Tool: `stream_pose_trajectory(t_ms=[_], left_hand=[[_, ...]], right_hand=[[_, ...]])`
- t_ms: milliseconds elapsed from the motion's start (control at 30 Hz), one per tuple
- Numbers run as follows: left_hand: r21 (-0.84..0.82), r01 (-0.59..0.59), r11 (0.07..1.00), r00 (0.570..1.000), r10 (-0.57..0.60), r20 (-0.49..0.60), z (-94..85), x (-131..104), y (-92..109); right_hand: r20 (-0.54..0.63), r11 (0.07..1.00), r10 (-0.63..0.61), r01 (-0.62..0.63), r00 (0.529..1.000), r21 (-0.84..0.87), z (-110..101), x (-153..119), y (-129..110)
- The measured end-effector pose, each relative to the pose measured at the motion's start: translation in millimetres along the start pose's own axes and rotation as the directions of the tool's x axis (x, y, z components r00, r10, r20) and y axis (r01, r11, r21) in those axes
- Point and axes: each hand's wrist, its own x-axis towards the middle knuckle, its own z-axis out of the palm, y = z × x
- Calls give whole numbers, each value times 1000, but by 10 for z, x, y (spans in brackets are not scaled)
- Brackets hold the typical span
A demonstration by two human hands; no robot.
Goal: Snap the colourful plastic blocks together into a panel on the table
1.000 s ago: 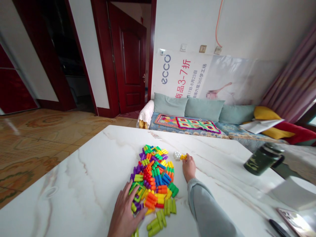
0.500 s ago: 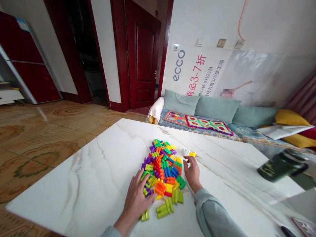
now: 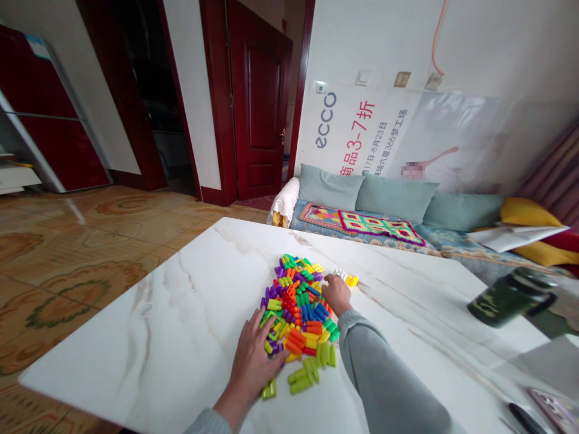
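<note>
A heap of plastic building blocks point(image 3: 296, 307) in green, purple, red, orange, blue and yellow lies on the white marble-look table point(image 3: 181, 325). My left hand point(image 3: 253, 355) rests along the heap's near left side, fingers spread and touching blocks. At the upper right edge of the heap, my right hand point(image 3: 337, 293) has its fingers curled down among the blocks; what lies under the fingertips is hidden. Just beyond it sit a white block point(image 3: 340, 273), partly covered by the hand, and a yellow block point(image 3: 351, 281). Lime green blocks point(image 3: 304, 377) lie at the near end.
A dark green mug point(image 3: 509, 298) stands toward the table's right side. At the lower right are a phone point(image 3: 554, 410) and a black object point(image 3: 525, 419). Behind the table is a sofa with pale green cushions point(image 3: 395, 199); a dark red door point(image 3: 260, 108) stands ajar.
My right hand has moved left and slightly up, from beside the heap onto its upper right edge, and its fingers have curled. My left hand has stayed nearly still.
</note>
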Motion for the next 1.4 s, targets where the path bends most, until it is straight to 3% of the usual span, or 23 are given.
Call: stream_pose_trajectory(t_ms=[300, 567, 800, 867, 967, 1033, 1133, 1267, 1400], left_hand=[[-10, 0, 1000, 1000, 0, 10, 8, -14, -12], [-4, -20, 1000, 1000, 20, 17, 13, 2, -37], [-12, -11, 1000, 1000, 11, 9, -4, 5, -15], [-10, -5, 1000, 1000, 5, 14, -7, 3, -13], [-12, -10, 1000, 1000, 11, 18, -8, -2, -21], [-22, -17, 1000, 1000, 17, 9, -6, -6, -33], [-36, -26, 999, 1000, 26, -16, 4, -9, -55], [-28, -34, 999, 999, 33, -29, 32, -10, -80], [-16, -35, 999, 999, 34, -27, 53, -7, -91]], right_hand=[[20, 965, -216, 211, 976, 156, -154, -431, -232], [173, 864, -491, 453, 854, 218, -86, -711, -223], [96, 818, -566, 543, 819, 192, 23, -823, -217], [10, 839, -506, 489, 863, 240, 4, -834, -190], [-149, 865, -292, 327, 945, 380, -61, -803, -38], [-265, 868, -148, 254, 953, 427, -93, -746, 156], [-394, 926, 17, 135, 919, 354, -80, -627, 537], [-335, 976, 176, -120, 926, 183, 34, -458, 963], [-293, 973, 212, -172, 932, 157, 155, -321, 1096]])
